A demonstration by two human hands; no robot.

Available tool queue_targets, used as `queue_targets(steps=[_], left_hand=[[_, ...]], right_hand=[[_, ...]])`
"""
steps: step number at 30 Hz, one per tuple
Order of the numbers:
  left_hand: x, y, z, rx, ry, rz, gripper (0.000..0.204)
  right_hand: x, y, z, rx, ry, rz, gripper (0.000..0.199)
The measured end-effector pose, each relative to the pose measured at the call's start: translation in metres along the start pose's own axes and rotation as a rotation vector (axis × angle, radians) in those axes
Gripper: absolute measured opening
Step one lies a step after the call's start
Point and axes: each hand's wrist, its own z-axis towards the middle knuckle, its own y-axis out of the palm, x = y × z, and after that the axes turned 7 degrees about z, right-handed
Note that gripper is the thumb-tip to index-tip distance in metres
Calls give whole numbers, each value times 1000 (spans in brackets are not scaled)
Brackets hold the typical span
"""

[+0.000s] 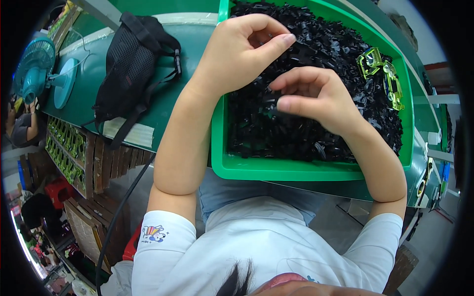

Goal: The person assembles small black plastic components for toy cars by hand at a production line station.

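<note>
Small black pieces (pixel 345 54) fill the green bin (pixel 296 170); the left hand (pixel 242 47) hovers over its left edge — fingers curled, whether gripping anything I cannot tell; the right hand (pixel 321 96) above the bin's middle — thumb and fingertips apart; yellow-green parts (pixel 391 85) inside its right side.

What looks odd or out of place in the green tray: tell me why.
Two yellow-green parts lie on the black pieces near the right side of the green tray. They stand out because they are larger and brightly coloured in an otherwise black heap, though they may be there on purpose.
</note>
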Motion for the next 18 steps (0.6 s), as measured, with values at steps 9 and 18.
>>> queue_targets(steps=[9, 18], left_hand=[[4, -3, -4, -163, 234, -21, 18], [1, 3, -2, -89, 278, -44, 20]], right_hand=[[-9, -26, 1, 163, -56, 292, 30], [-10, -28, -2, 127, -52, 339, 30]])
